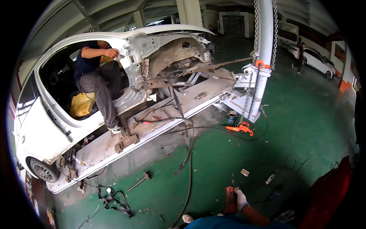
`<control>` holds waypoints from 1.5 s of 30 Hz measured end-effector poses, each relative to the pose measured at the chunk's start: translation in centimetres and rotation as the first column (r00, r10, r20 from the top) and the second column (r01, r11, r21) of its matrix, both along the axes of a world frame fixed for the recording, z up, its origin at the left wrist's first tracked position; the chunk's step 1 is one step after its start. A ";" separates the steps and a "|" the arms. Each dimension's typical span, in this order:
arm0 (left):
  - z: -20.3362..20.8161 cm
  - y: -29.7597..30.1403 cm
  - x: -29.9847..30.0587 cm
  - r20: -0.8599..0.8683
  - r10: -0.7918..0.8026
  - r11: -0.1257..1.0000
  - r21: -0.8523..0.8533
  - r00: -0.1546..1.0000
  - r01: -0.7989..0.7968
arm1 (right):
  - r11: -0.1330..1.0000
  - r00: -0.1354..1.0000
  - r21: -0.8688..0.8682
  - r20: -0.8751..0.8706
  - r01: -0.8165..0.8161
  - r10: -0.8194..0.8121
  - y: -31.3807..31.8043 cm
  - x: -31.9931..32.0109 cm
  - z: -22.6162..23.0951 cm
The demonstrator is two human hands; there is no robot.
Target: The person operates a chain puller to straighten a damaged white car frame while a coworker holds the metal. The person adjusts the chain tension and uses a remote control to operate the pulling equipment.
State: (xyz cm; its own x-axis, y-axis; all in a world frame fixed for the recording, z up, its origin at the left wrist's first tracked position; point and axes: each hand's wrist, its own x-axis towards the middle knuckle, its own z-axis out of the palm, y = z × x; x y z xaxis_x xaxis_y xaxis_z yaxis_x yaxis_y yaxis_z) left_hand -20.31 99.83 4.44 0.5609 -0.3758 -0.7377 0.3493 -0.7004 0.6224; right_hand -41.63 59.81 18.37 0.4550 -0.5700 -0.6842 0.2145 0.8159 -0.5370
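Note:
My right hand (pixel 240 199), in a whitish glove, is closed around the side of a red, box-shaped handheld device (pixel 230 200) with a short stub on top. What kind of device it is I cannot make out. It is low in the picture, above the green floor and near my shoe (pixel 187 218). My left hand is not in view. Ahead stands a white car body (pixel 49 129) with its front stripped, on a pale metal platform (pixel 183 108). A taut chain (pixel 213 67) runs from its front to a grey upright post (pixel 264 45).
Another person (pixel 93 72) sits in the car's door opening, one foot down on the platform. An orange hoist (pixel 241 129), a small bucket (pixel 231 116), a hammer (pixel 140 181), tangled black straps (pixel 114 200) and a hose (pixel 190 164) lie about. Someone (pixel 300 57) stands near a parked car (pixel 318 63).

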 end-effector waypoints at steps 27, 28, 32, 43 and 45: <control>-3.6 1.8 3.9 -0.126 0.059 0.998 -0.029 0.990 -0.063 | 0.979 0.980 0.098 -0.066 -0.179 0.185 3.4 3.0 -5.1; -3.9 2.4 3.8 -0.127 0.070 0.997 -0.034 0.989 -0.075 | 0.978 0.979 0.087 -0.063 -0.189 0.195 3.3 3.1 -5.0; -5.0 3.4 3.4 -0.180 0.147 0.985 -0.059 0.973 -0.160 | 0.978 0.977 0.000 0.054 -0.208 0.208 3.6 2.8 -4.4; -6.5 7.2 -0.6 -0.198 0.093 0.950 -0.275 0.976 -0.146 | 0.964 0.964 -0.044 0.021 -0.263 0.264 2.9 4.2 -2.9; -10.6 7.3 0.0 0.628 -0.398 0.885 0.072 0.669 0.460 | 0.978 0.979 -0.032 0.004 -0.204 0.204 2.0 4.9 -3.5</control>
